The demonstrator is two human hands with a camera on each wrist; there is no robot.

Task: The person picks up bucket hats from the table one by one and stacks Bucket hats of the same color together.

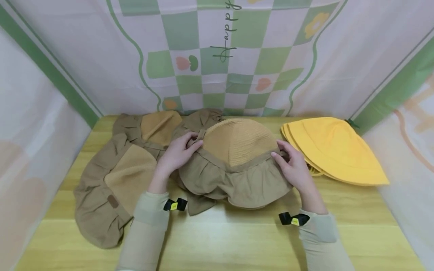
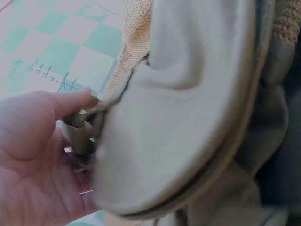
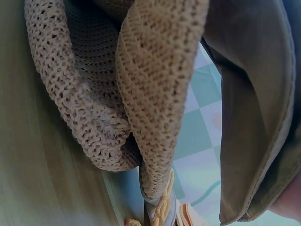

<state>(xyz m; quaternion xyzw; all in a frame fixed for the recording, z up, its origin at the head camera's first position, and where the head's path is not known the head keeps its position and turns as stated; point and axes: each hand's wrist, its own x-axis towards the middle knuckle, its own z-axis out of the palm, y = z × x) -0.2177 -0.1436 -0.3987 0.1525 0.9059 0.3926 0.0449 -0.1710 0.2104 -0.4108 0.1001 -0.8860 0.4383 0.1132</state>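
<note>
A sun hat (image 1: 240,141) with a tan knitted crown and a gathered brown brim is held up over the middle of the table, the brim facing me. My left hand (image 1: 178,152) pinches its left side where crown and brim meet. On the opposite side, my right hand (image 1: 294,165) pinches the same seam between thumb and fingers. The left wrist view has the left thumb and fingers on a fold of brown cloth beside the brim (image 2: 174,117). Most of the right hand is hidden in the right wrist view, behind knitted fabric (image 3: 155,84) and brown cloth.
Similar brown-and-tan hats lie on the left: one nearer hat (image 1: 132,171) and another hat (image 1: 161,126) behind it. A stack of yellow hats (image 1: 335,148) sits at the right. The wooden table (image 1: 217,241) meets a printed cloth backdrop (image 1: 217,34).
</note>
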